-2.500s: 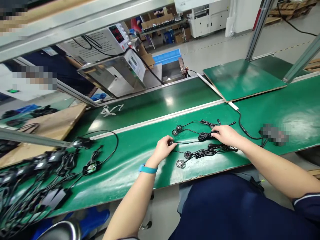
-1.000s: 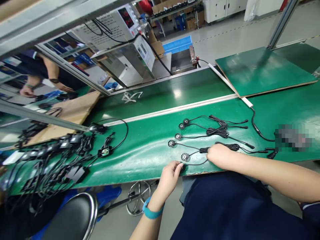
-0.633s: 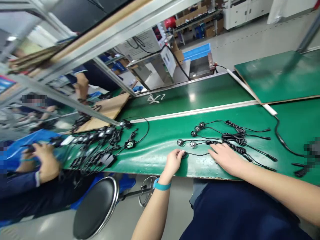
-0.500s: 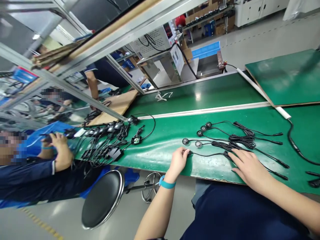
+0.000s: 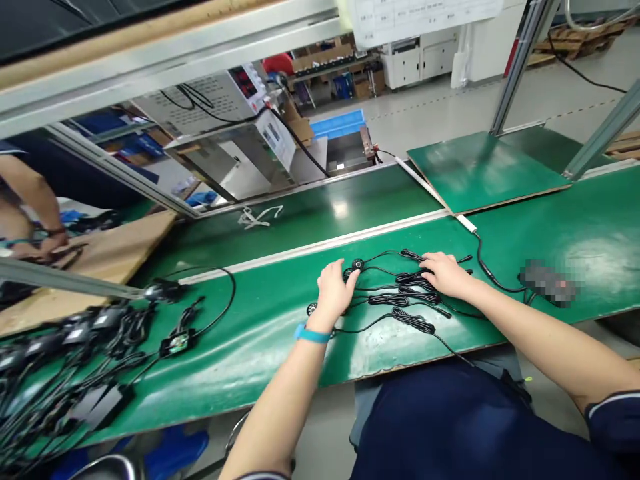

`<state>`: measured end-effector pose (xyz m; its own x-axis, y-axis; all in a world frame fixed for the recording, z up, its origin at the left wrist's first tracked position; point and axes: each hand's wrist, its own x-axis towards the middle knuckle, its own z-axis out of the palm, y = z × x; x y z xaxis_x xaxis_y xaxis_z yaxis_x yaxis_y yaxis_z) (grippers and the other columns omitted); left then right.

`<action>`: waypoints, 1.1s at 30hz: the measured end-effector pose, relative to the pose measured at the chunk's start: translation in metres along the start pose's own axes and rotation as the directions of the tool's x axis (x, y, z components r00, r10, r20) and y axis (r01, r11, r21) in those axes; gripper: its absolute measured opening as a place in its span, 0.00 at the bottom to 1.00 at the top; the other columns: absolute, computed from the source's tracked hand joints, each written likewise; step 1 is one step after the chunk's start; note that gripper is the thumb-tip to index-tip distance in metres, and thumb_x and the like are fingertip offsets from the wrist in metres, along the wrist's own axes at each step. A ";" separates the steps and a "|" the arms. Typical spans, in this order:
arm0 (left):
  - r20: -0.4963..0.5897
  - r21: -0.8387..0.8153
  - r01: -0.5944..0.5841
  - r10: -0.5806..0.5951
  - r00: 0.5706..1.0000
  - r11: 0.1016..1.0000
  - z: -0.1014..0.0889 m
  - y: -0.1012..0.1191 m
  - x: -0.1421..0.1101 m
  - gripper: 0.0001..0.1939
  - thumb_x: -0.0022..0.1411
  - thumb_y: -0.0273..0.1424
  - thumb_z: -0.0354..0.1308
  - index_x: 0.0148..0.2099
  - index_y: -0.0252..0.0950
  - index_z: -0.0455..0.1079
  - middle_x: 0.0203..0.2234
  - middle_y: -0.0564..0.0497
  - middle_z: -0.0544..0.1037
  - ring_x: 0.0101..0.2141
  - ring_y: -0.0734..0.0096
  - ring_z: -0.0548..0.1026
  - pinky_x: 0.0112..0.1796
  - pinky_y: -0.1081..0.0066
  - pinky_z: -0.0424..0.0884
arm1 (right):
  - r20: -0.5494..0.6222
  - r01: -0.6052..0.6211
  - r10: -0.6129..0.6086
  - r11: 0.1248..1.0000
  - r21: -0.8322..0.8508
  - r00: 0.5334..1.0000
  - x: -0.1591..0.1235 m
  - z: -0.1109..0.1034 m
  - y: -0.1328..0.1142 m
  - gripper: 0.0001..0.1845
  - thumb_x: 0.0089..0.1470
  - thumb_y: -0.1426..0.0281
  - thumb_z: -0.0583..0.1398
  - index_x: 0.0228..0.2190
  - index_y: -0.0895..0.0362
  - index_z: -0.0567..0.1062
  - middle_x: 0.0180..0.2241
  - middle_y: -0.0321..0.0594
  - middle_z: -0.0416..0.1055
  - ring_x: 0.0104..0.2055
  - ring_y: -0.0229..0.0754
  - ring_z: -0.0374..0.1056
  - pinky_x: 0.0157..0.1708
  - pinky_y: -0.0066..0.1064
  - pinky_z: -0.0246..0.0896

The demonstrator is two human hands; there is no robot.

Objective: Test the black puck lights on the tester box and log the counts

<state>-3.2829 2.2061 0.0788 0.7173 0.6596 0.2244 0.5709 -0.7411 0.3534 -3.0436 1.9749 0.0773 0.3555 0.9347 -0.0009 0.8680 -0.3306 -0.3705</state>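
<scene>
My left hand (image 5: 333,292), with a blue band at the wrist, reaches over the round black camera heads. Its thumb and fingers are apart, beside two heads (image 5: 357,264) at the far end of the group. Another round head (image 5: 312,309) shows to the left of the hand; others are partly hidden beneath it. My right hand (image 5: 446,275) is open over the far coiled cables (image 5: 413,279), fingertips at the bundles; whether they press on them I cannot tell. Nearer to me lies another tied black cable (image 5: 413,320), running toward the table's front edge.
On the left lie many black devices and cables (image 5: 75,353), with a small exposed circuit board (image 5: 179,342). A white tie (image 5: 260,217) rests on the back strip. To the right are a raised green board (image 5: 485,170) and a white tube (image 5: 425,183). A co-worker's arm (image 5: 33,190) is at far left.
My view has swung right. My left hand has left the nearest camera head and moved to the far ones. My right hand has moved away from me, to the far cable bundles.
</scene>
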 end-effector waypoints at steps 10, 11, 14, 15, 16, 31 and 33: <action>0.221 0.096 0.115 -0.134 0.966 0.989 0.033 -0.041 0.084 0.18 0.66 0.40 0.53 0.47 0.32 0.75 0.45 0.35 0.80 0.47 0.50 0.76 0.49 0.58 0.70 | -0.005 0.003 -0.003 0.996 0.090 1.000 0.039 0.010 -0.008 0.18 0.66 0.68 0.55 0.53 0.60 0.77 0.56 0.53 0.71 0.56 0.51 0.63 0.56 0.43 0.55; 0.208 0.108 0.138 -0.158 0.965 0.985 0.032 -0.049 0.086 0.18 0.66 0.40 0.53 0.46 0.32 0.75 0.44 0.34 0.80 0.46 0.49 0.77 0.49 0.57 0.70 | -0.032 0.021 -0.019 0.997 0.075 0.999 0.038 0.008 -0.010 0.19 0.66 0.68 0.56 0.55 0.59 0.75 0.60 0.54 0.68 0.58 0.52 0.61 0.57 0.44 0.54; 0.174 0.120 0.188 -0.207 0.963 0.975 0.027 -0.072 0.087 0.18 0.65 0.39 0.52 0.45 0.31 0.75 0.44 0.32 0.80 0.46 0.46 0.77 0.49 0.54 0.70 | -0.070 0.044 -0.042 0.998 0.041 0.997 0.018 -0.002 -0.012 0.19 0.66 0.67 0.57 0.55 0.58 0.74 0.62 0.54 0.65 0.60 0.53 0.59 0.56 0.45 0.53; 0.163 0.108 0.203 -0.219 0.962 0.973 0.024 -0.079 0.086 0.18 0.65 0.39 0.52 0.45 0.31 0.75 0.44 0.33 0.80 0.46 0.46 0.76 0.50 0.54 0.70 | -0.053 0.038 -0.035 0.998 0.050 0.998 0.008 -0.005 -0.011 0.17 0.66 0.66 0.57 0.53 0.58 0.76 0.59 0.54 0.68 0.58 0.52 0.61 0.55 0.44 0.54; 0.150 0.090 0.219 -0.231 0.961 0.972 0.022 -0.085 0.084 0.18 0.64 0.40 0.52 0.45 0.32 0.75 0.43 0.34 0.81 0.46 0.47 0.77 0.50 0.55 0.69 | -0.030 0.027 -0.025 0.997 0.066 0.999 -0.003 -0.008 -0.009 0.16 0.66 0.66 0.57 0.50 0.58 0.77 0.55 0.52 0.72 0.56 0.50 0.63 0.54 0.43 0.55; 0.277 -0.131 0.338 -0.293 0.915 0.932 0.003 -0.082 0.081 0.21 0.61 0.46 0.54 0.44 0.33 0.72 0.28 0.47 0.79 0.28 0.65 0.75 0.33 0.67 0.70 | 0.059 -0.084 0.084 0.996 -0.006 0.995 0.058 0.001 0.009 0.15 0.63 0.67 0.59 0.48 0.59 0.77 0.48 0.52 0.75 0.52 0.53 0.66 0.49 0.41 0.57; 0.324 -0.168 0.328 -0.262 0.909 0.930 0.003 -0.079 0.078 0.19 0.59 0.45 0.56 0.43 0.34 0.71 0.27 0.48 0.79 0.26 0.66 0.75 0.32 0.68 0.70 | 0.146 -0.074 0.080 0.996 -0.045 0.986 0.068 -0.001 0.016 0.12 0.63 0.69 0.57 0.42 0.58 0.79 0.43 0.50 0.76 0.47 0.51 0.68 0.46 0.39 0.56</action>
<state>-3.2707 2.3159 0.0656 0.6316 0.7533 -0.1831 0.6991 -0.4514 0.5546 -3.0054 2.0334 0.0727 0.3695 0.9143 -0.1659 0.8541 -0.4045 -0.3270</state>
